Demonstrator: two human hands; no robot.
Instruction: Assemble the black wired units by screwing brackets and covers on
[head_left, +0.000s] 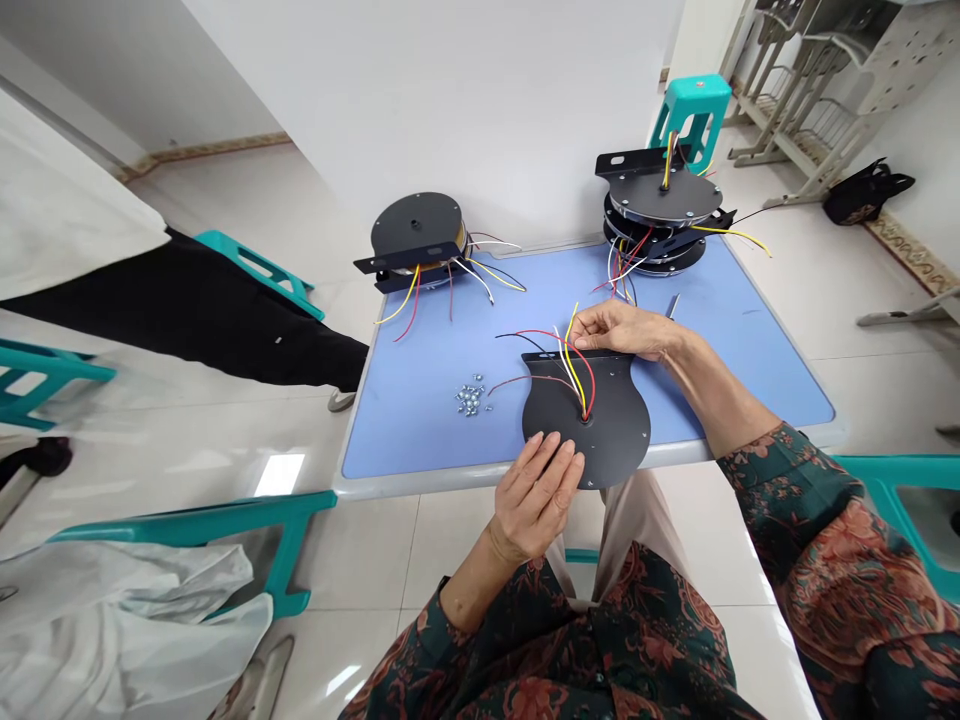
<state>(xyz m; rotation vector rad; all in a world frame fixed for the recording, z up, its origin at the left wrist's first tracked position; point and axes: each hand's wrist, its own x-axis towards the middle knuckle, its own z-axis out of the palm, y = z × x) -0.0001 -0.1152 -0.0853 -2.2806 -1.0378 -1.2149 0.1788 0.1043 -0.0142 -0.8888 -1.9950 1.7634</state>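
At the far left stands another person (187, 310) in a white coat and black trousers, near a green stool (255, 270). On the blue table (405, 440) lies a small heap of silver nuts (470, 396). Behind the heap sits a round black transformer (416, 225) with coloured wires hanging from it. The person's left hand (536, 497) is on the lower edge of a flat, round black plate (615, 430), and the plate lies at the front edge of the table. The fingers of this hand are close together, but I cannot tell if they pinch the plate. Red, yellow, white and black wires (577, 370) come up through the middle hole of the plate. The right hand (622, 330) lies over these wires at the plate's upper edge, with fingers close together, and I cannot tell if it pinches them. Just beside this hand is a small metal tool (673, 306). Further back, at the table's far corner, stands a stack of transformers (660, 200).
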